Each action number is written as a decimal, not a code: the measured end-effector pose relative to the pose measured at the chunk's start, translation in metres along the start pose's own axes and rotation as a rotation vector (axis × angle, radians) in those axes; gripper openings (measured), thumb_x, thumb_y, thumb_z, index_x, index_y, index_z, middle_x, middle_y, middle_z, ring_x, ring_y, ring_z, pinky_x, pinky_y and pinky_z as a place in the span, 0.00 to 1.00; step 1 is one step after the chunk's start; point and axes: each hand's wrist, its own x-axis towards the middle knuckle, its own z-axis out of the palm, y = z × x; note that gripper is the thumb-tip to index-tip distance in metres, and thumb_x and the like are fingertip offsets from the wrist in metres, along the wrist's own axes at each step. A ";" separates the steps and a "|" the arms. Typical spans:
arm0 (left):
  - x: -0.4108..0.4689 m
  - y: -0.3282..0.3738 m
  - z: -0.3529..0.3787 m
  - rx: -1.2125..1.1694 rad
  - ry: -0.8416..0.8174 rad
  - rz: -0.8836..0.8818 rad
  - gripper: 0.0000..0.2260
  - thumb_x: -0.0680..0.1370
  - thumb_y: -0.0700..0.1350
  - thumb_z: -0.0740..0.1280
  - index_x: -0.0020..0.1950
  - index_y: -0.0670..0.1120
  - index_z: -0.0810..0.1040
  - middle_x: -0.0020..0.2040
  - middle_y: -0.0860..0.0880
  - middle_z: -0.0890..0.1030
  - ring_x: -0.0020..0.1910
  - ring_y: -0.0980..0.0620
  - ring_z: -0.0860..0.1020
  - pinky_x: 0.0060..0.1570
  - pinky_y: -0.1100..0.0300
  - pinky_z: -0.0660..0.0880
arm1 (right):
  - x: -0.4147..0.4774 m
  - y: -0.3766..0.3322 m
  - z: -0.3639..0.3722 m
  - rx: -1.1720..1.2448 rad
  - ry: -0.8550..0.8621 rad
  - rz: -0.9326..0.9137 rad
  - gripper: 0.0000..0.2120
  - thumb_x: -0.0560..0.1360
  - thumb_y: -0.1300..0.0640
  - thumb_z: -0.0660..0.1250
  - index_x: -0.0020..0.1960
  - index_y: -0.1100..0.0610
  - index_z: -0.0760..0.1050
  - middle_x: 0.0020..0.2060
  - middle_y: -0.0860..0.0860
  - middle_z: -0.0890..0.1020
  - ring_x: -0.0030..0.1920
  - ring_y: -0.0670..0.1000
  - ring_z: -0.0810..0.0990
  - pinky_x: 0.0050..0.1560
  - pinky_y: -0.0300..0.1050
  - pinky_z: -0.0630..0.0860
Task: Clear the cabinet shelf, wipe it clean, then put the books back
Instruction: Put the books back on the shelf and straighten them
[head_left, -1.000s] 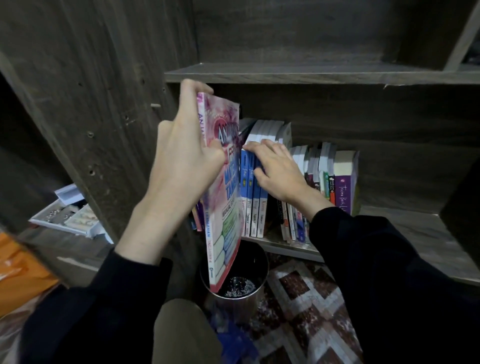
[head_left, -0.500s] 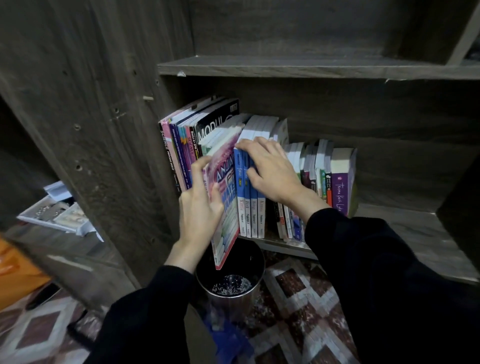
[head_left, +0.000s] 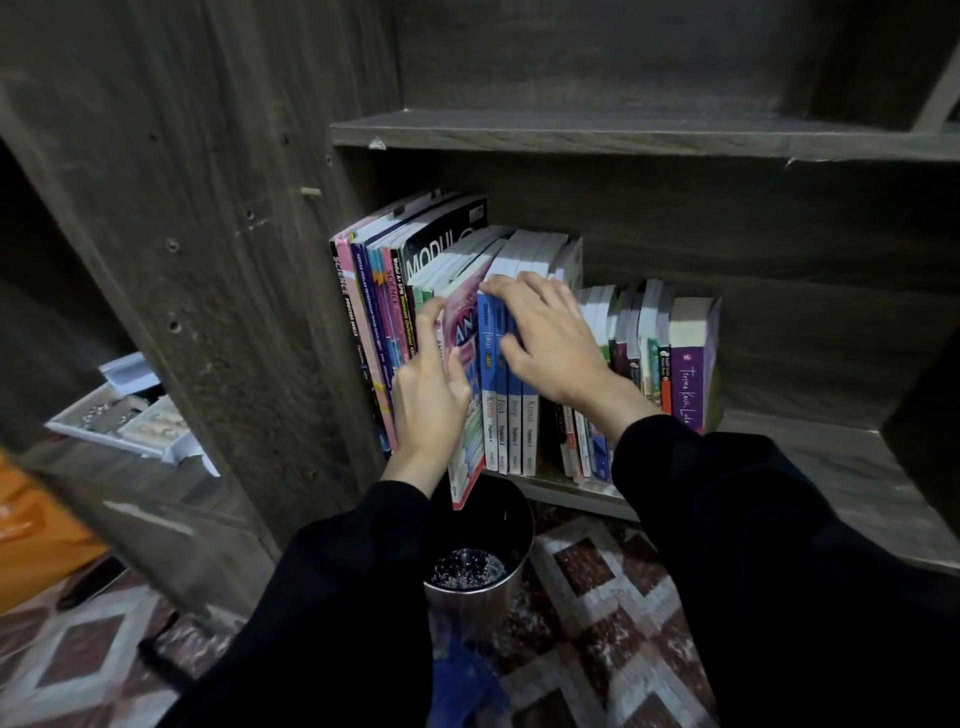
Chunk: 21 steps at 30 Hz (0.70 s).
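The scene is dim. The light seems to come from the viewer's side, for it falls on the left hand (head_left: 428, 395), the right hand (head_left: 550, 343) and the page tops of the books (head_left: 535, 249), the brightest parts. The pink book (head_left: 467, 332) has a soft shine on its cover. The black sleeves (head_left: 753, 545) and the cabinet (head_left: 234, 234) corners lose detail in shadow. The left hand is slightly blurred. The shelf (head_left: 623, 132) lines bend near the edges.
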 end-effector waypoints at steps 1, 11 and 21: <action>-0.002 0.000 0.001 0.009 0.015 -0.024 0.24 0.78 0.36 0.64 0.73 0.44 0.63 0.41 0.45 0.80 0.31 0.54 0.75 0.34 0.60 0.74 | 0.000 0.000 0.000 -0.003 0.000 -0.002 0.23 0.75 0.60 0.59 0.71 0.54 0.64 0.67 0.52 0.71 0.70 0.53 0.61 0.73 0.53 0.53; -0.116 0.001 0.050 -0.155 -0.297 -0.685 0.40 0.74 0.29 0.55 0.74 0.43 0.30 0.77 0.39 0.36 0.77 0.40 0.46 0.74 0.48 0.51 | 0.000 0.005 0.004 -0.013 0.002 -0.021 0.25 0.76 0.61 0.60 0.72 0.53 0.63 0.70 0.50 0.68 0.71 0.53 0.58 0.73 0.51 0.49; -0.090 -0.014 0.068 -0.222 -0.387 -0.733 0.40 0.76 0.30 0.57 0.75 0.44 0.31 0.76 0.41 0.32 0.77 0.41 0.42 0.75 0.50 0.47 | 0.002 0.012 0.013 -0.019 0.052 -0.056 0.25 0.75 0.60 0.59 0.71 0.55 0.64 0.69 0.50 0.70 0.70 0.53 0.59 0.72 0.50 0.50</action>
